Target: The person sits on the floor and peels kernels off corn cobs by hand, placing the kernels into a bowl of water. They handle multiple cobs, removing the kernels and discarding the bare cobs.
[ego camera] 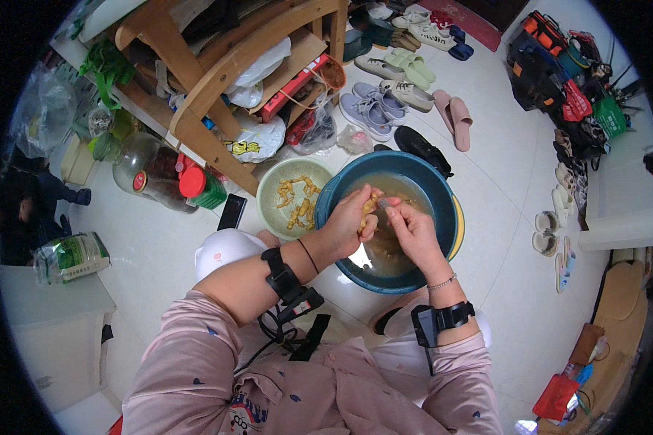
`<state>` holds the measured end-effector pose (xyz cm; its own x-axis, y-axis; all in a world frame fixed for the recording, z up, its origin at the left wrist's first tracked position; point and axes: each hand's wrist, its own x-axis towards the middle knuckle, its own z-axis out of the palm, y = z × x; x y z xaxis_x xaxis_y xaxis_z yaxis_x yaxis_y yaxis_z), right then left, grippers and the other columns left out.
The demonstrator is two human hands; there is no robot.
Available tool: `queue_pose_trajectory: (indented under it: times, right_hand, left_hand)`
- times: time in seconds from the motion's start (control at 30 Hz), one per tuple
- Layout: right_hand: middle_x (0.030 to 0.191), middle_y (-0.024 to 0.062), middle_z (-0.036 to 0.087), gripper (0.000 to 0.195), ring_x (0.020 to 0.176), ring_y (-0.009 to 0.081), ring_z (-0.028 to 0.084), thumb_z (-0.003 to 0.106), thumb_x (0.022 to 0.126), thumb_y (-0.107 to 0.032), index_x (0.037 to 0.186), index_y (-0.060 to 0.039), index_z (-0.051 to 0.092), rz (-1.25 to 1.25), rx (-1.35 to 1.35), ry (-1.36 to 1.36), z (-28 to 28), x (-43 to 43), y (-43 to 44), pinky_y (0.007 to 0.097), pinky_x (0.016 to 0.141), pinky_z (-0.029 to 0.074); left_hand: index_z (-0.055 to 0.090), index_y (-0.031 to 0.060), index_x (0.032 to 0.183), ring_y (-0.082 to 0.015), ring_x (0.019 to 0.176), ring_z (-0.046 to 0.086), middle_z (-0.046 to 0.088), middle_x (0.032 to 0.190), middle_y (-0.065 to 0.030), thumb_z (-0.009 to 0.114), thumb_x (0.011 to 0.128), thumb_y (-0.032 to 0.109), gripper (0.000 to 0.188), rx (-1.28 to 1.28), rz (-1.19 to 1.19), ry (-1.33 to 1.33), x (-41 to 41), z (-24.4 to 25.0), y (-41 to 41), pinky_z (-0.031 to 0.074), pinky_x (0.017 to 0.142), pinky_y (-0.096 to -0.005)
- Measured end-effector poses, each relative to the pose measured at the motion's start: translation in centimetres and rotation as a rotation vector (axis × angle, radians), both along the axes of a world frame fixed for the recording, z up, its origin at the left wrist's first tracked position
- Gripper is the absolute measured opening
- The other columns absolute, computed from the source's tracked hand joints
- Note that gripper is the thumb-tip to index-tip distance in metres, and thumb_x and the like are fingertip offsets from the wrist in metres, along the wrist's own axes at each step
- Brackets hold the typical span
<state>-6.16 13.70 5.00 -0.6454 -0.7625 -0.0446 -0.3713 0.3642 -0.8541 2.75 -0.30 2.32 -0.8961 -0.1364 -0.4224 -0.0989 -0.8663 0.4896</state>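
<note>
My left hand (351, 220) holds a knobbly yellow-brown piece (368, 211), perhaps a root, over a blue plastic basin (326, 202). Close against it, my right hand (412, 231) pinches a small pink-and-grey tool (386, 203), mostly covered by the fingers. Cloudy brownish water (381, 250) fills the lower part of the basin, and more yellowish bits show near its far side. Left of the basin, a pale green plastic colander (269, 217) contains several similar knobbly pieces (303, 209).
A black phone (232, 212) lies on the tiles by a red-lidded jar (193, 183) and a large glass jar (158, 166). A wooden chair frame (196, 103) rises beyond the colander. Grey sneakers (367, 114) and a black shoe (422, 147) sit behind the basin.
</note>
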Motion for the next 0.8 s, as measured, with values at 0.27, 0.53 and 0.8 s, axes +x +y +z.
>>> queue_pose_trajectory:
  times: [0.27, 0.53, 0.8]
  right_hand:
    - [0.072, 0.0184, 0.064, 0.026, 0.066, 0.0318, 0.064, 0.057, 0.090, -0.029, 0.087, -0.0054, 0.068, 0.106, 0.049, -0.018, 0.3, 0.8, -0.5, 0.0379, 0.061, 0.049]
    - [0.073, 0.0180, 0.064, 0.025, 0.066, 0.0337, 0.064, 0.057, 0.089, -0.029, 0.086, -0.0079, 0.071, 0.012, 0.048, 0.134, -0.3, 0.3, -0.8, 0.0404, 0.061, 0.050]
    - [0.068, 0.0127, 0.062, 0.021, 0.060, 0.0286, 0.061, 0.060, 0.090, -0.025, 0.081, -0.0068, 0.066, -0.113, 0.007, 0.681, -0.4, 1.4, -1.8, 0.0342, 0.053, 0.047]
  left_hand:
    - [0.048, 0.0078, 0.106, -0.0067, 0.039, 0.036, 0.059, 0.122, -0.0152, 0.024, 0.103, 0.036, 0.038, 0.113, -0.078, 0.026, 0.1, 0.3, 0.2, 0.028, 0.035, -0.0197]
    - [0.047, 0.0080, 0.109, -0.0084, 0.042, 0.033, 0.058, 0.120, -0.0149, 0.023, 0.104, 0.034, 0.036, 0.151, -0.002, 0.013, 0.7, 0.4, 1.4, 0.032, 0.041, -0.0206]
    - [0.047, 0.0100, 0.105, -0.0094, 0.039, 0.032, 0.059, 0.111, -0.0098, 0.020, 0.104, 0.033, 0.035, 0.169, 0.085, -0.003, 0.1, 0.7, 1.2, 0.028, 0.039, -0.0250]
